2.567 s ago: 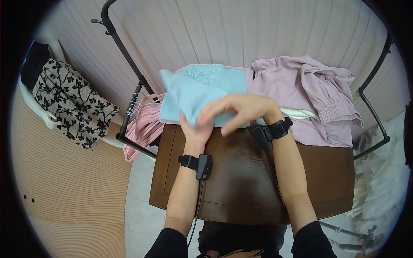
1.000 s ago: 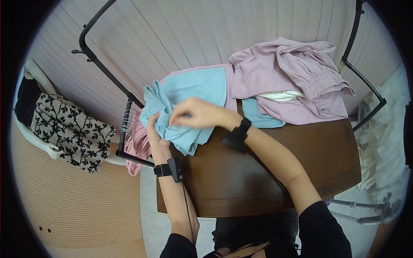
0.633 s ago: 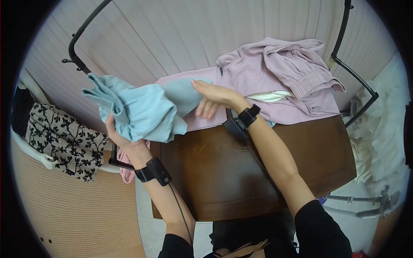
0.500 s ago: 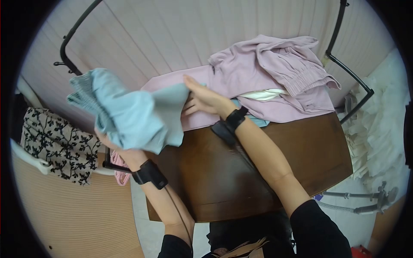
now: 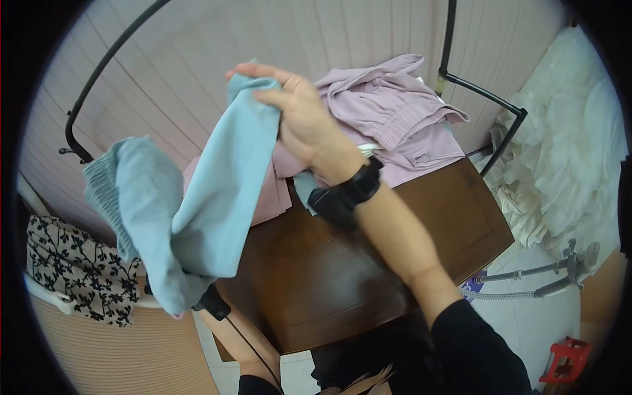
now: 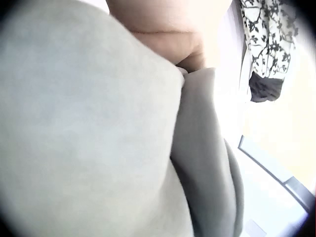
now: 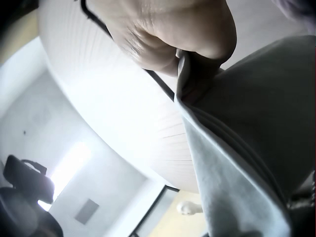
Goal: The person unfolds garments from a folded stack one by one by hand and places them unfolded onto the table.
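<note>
Light blue trousers (image 5: 227, 171) with a ribbed elastic waistband (image 5: 104, 194) are held up in the air over the left side of the wooden table (image 5: 368, 276). My right hand (image 5: 303, 118) pinches one end of the cloth between thumb and fingers, raised high at the middle of the head view. In the right wrist view the cloth's edge runs up into that hand (image 7: 182, 29). The bunched trousers cover my left hand in the head view. The left wrist view shows this hand (image 6: 163, 32) gripping a gathered part of them.
Lilac clothes (image 5: 395, 112) lie heaped at the table's back, with a flat pink piece (image 5: 273, 197) to their left. A black rack frame (image 5: 99, 72) surrounds the back. A mannequin's floral skirt (image 5: 79, 270) is at left, white tulle (image 5: 546, 125) at right.
The trousers have been lifted off the pile and moved left. My right hand, open beside the cloth half a second ago, now pinches its end and has risen, stretching that part upward.
</note>
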Motion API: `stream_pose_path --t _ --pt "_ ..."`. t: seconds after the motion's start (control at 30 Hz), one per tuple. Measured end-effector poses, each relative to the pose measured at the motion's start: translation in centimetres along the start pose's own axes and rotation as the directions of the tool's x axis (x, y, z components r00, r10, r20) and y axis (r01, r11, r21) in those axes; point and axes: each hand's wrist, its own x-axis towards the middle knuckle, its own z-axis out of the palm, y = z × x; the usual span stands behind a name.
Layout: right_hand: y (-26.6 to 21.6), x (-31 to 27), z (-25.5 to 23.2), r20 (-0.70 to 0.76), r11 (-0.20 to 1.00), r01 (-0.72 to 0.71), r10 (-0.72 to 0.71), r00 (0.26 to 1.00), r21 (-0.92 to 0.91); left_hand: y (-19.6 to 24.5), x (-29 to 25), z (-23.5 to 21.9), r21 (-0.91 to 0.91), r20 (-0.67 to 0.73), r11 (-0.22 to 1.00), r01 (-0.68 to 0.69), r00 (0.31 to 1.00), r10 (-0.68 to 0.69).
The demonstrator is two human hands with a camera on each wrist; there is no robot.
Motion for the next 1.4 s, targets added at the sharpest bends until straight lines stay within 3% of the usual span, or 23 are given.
stream_pose_path --t 0.13,0.27,0.3,0.33,0.37,0.43,0.47,0.5,0.53,0.57,0.6,0.63,0.67,0.73,0.77,0.83,0.93,1.07,1.17,1.23,1.27,1.33,1.4 --pt "-11.3 2.3 -2.1 -0.047 0.822 0.239 -0.306 0.951 -0.517 -3.7 8.4 7.2 -0.285 -0.034 0.958 -0.012 0.999 0.003" --pt "-24.3 3.2 -2.7 0.140 0.458 0.588 -0.698 0.703 -0.666 -2.1 8.5 7.9 -0.531 -0.144 0.843 -0.086 0.990 0.010" --pt "-27.2 3.1 -4.0 0.213 0.342 0.617 -0.730 0.649 -0.709 -2.0 9.6 10.1 -0.704 0.078 0.706 0.077 0.996 -0.031" --pt "-29.0 2.4 -4.8 0.231 0.333 0.631 -0.730 0.643 -0.701 -0.2 9.0 13.8 -0.628 0.054 0.750 0.208 0.973 -0.225" --pt "-30.2 1.3 -6.0 0.122 0.375 0.548 -0.734 0.668 -0.748 -0.7 9.5 14.2 -0.633 0.057 0.748 0.198 0.976 -0.211" --pt "-32.5 -1.2 -11.3 -0.035 0.371 0.266 -0.636 0.771 -0.890 -5.3 8.6 13.2 -0.619 0.069 0.598 0.510 0.793 -0.605" --pt "-33.6 -2.7 -15.1 -0.095 0.287 0.078 -0.543 0.834 -0.955 -10.0 6.7 8.6 -0.014 0.102 0.872 0.489 0.868 -0.486" --pt "-34.4 -4.5 -18.8 -0.265 0.052 -0.269 -0.430 0.863 -0.962 -13.7 4.7 4.5 0.583 0.220 0.787 0.202 0.893 -0.393" --pt "-33.2 -7.0 -20.2 -0.190 -0.486 -0.381 -0.397 0.898 -0.787 -14.1 2.5 3.9 0.588 0.219 0.782 0.205 0.891 -0.398" --pt "-32.4 -8.7 -22.1 -0.182 -0.664 -0.329 -0.282 0.942 -0.672 -13.8 0.2 3.2 0.356 -0.102 0.755 0.550 0.826 -0.554" --pt "-30.9 -9.6 -23.0 -0.079 -0.649 -0.267 -0.304 0.949 -0.712 -13.3 -1.6 2.7 0.009 -0.351 0.658 0.753 0.619 -0.703" --pt "-29.4 -10.0 -23.7 0.019 -0.632 -0.204 -0.328 0.944 -0.747 -13.0 -2.8 2.3 -0.375 -0.474 0.506 0.777 0.308 -0.825" --pt "-28.0 -9.5 -23.8 0.017 -0.624 -0.200 -0.324 0.946 -0.755 -12.8 -3.5 2.1 -0.370 -0.485 0.510 0.777 0.307 -0.819" --pt "-24.3 -8.4 -23.7 0.041 -0.431 -0.075 -0.255 0.966 -0.899 -12.4 -5.5 2.0 -0.032 -0.476 0.635 0.772 0.547 -0.689" --pt "-22.3 -7.8 -23.1 0.037 -0.420 -0.072 -0.248 0.968 -0.905 -10.9 -6.0 3.1 -0.026 -0.488 0.632 0.774 0.542 -0.684" --pt "-18.8 -6.0 -21.3 0.246 -0.505 0.166 -0.096 0.964 -0.847 -7.9 -5.9 5.4 0.271 -0.329 0.664 0.697 0.715 -0.617" --pt "-14.6 -4.4 -17.6 0.286 -0.587 0.241 0.017 0.958 -0.773 -5.9 -8.1 6.8 0.424 -0.064 0.723 0.546 0.814 -0.577" --pt "-9.7 -1.3 -16.1 0.222 -0.666 0.165 -0.001 0.975 -0.728 -3.1 -11.2 6.0 0.466 0.043 0.615 0.637 0.677 -0.734" --pt "-6.2 0.4 -16.0 0.163 -0.729 0.162 0.069 0.984 -0.665 -1.4 -12.2 2.8 0.349 -0.029 0.709 0.613 0.763 -0.646" --pt "-2.6 0.4 -16.2 -0.135 -0.802 0.155 0.281 0.950 -0.577 -0.6 -12.1 0.0 0.302 -0.120 0.721 0.624 0.775 -0.621" --pt "-1.5 0.8 -16.0 -0.130 -0.793 0.182 0.311 0.942 -0.581 -0.4 -12.1 -1.6 0.078 -0.232 0.760 0.645 0.753 -0.615" --pt "-0.6 2.5 -15.7 -0.454 -0.823 0.058 0.369 0.811 -0.565 -0.3 -11.9 -5.3 -0.251 -0.367 0.776 0.579 0.685 -0.629" --pt "-1.5 5.5 -12.8 -0.504 -0.833 0.225 0.497 0.707 -0.505 -0.9 -12.5 -8.7 -0.410 -0.347 0.747 0.524 0.667 -0.659"
